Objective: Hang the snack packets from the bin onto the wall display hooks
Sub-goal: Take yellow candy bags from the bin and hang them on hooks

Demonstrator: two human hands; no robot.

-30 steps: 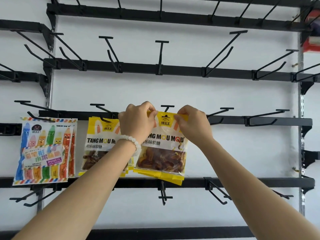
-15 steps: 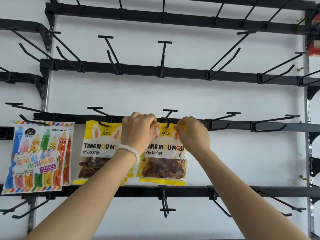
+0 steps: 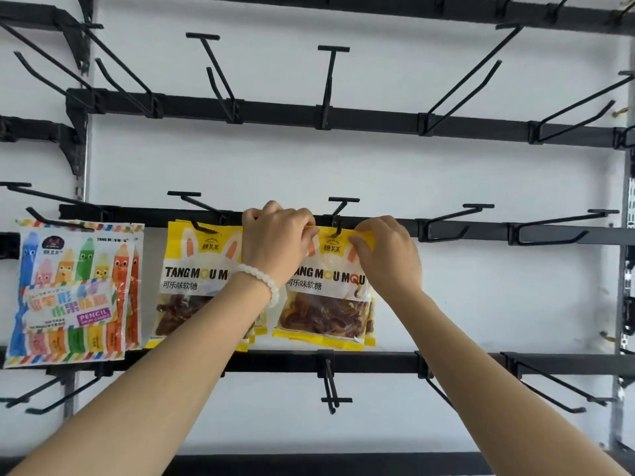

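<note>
fingers on cola-gummy packets

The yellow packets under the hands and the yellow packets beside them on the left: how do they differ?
The held yellow packets are pinched at their top edge by the left hand and right hand; the left yellow packets hang untouched. The held ones hang slightly tilted, the left ones straighter. Both show the same rabbit-ear design.

Black wall rack hooks carry pencil-candy packets and two yellow gummy packet stacks.
</note>
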